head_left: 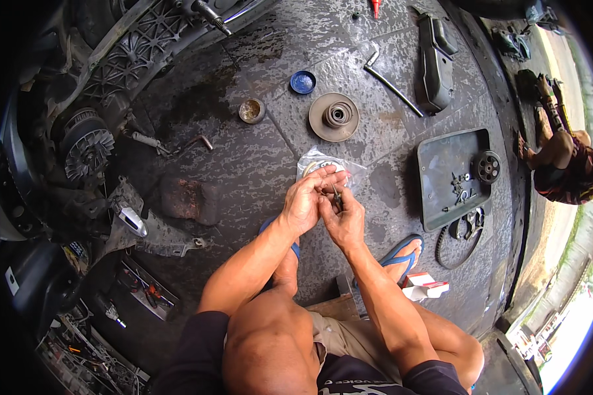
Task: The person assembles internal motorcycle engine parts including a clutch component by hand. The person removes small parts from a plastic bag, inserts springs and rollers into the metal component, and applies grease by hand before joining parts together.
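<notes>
My left hand (304,203) is raised in front of my knees, palm turned up. Its fingers are bent together around something too small to make out. Close against it, my right hand (346,220) pinches a small dark pointed piece (337,196) between thumb and fingers. The tip of that piece reaches toward my left fingers. Just beyond both hands lies a clear plastic bag (356,167) with pale ring-shaped parts in it, partly hidden by my fingers. Farther out, a round metal pulley disc (323,125) with a hub in its middle rests on the floor.
A blue lid (303,82) and a small tin (251,111) lie ahead. To the right are a wrench (395,85), a grey tray (435,217) with small hardware, a belt (444,253) and a red-white box (423,287). A dismantled engine (85,145) stands left. Another person (563,158) sits far right.
</notes>
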Available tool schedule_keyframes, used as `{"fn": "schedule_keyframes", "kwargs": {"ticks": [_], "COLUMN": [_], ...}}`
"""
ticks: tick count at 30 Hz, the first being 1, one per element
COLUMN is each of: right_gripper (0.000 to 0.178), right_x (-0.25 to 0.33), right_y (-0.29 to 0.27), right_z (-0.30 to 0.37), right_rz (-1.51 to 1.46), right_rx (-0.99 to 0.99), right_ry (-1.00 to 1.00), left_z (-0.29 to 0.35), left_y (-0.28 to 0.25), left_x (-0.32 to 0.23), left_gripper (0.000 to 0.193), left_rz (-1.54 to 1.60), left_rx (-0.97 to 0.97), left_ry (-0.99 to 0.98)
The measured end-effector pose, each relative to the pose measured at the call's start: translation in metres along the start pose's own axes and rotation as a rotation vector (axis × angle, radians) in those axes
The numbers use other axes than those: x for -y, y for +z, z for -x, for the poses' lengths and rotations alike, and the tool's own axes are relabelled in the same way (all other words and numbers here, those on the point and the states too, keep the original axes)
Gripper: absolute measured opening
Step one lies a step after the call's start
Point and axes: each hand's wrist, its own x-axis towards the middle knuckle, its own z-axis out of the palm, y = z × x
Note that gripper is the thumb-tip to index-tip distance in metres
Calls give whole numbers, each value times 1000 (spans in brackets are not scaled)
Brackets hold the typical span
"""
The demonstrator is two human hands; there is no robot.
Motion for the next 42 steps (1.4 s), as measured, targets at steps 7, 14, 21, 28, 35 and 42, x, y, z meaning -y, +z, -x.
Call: {"fn": "schedule_keyframes", "kwargs": {"ticks": [7, 14, 21, 28, 35, 42], "right_gripper": [15, 16, 15, 26, 31, 25], "right_x": [-6, 7, -22, -33, -33, -49], "right_y": [-4, -33, -60, -57, -41, -40], "right_z": [-7, -23, -55, -55, -36, -28], "right_rz": [-10, 204, 426, 240, 187, 84], "right_rx": [-33, 100, 390, 255, 199, 55], "right_ry": [116, 177, -214, 43, 150, 275], "left_z": [-10, -11, -28, -36, -37, -40], "left_y": [-10, -29, -18, -14, -19, -10], "left_x": [7, -6, -27, 3, 14, 32], "left_gripper": [45, 22, 18, 13, 11, 18], "left_rz": [-25, -995, -1034, -698, -386, -756], "left_rx": [-29, 54, 138, -120, -188, -352], "left_ry": [-34, 189, -206, -209, -255, -96]}}
